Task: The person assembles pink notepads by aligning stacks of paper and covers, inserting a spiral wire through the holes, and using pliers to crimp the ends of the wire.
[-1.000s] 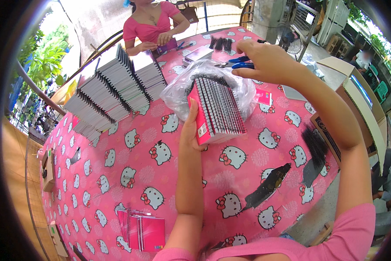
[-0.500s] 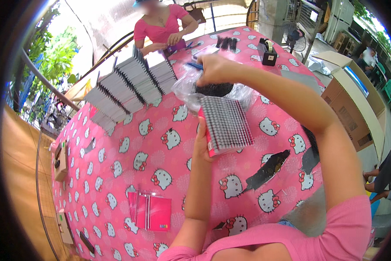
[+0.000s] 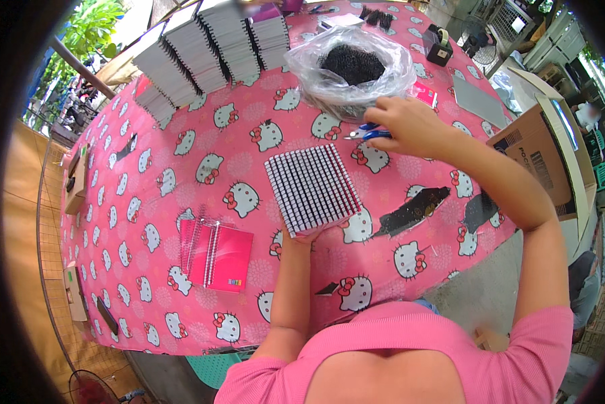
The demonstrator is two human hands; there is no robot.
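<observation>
My left hand (image 3: pixel 307 235) is closed around the near lower edge of a stack of spiral notebooks (image 3: pixel 314 190), its fingers mostly hidden beneath. The bound edges face up and show rows of wire coils, with a little pink cover at the side. In my right hand (image 3: pixel 413 126) is a pair of blue-handled pliers (image 3: pixel 372 134). Their metal jaws point left, beyond the stack's far right corner and apart from it. Just past them sits a clear plastic bag (image 3: pixel 309 84) holding a heap of black coils (image 3: pixel 353 64).
Several pink spiral notebooks (image 3: pixel 229 259) lie at the near left. Tall stacks of black-coiled books (image 3: pixel 181 60) stand at the far left. A black tape dispenser (image 3: pixel 439 48) is at the far right, a cardboard box (image 3: pixel 545 158) beside the table. Torn dark patches (image 3: pixel 415 210) mark the pink tablecloth (image 3: pixel 157 283).
My right hand has come down from over the bag, toward me and to the right, with the pliers. The notebook stack has shifted left and turned. The head view has tilted lower.
</observation>
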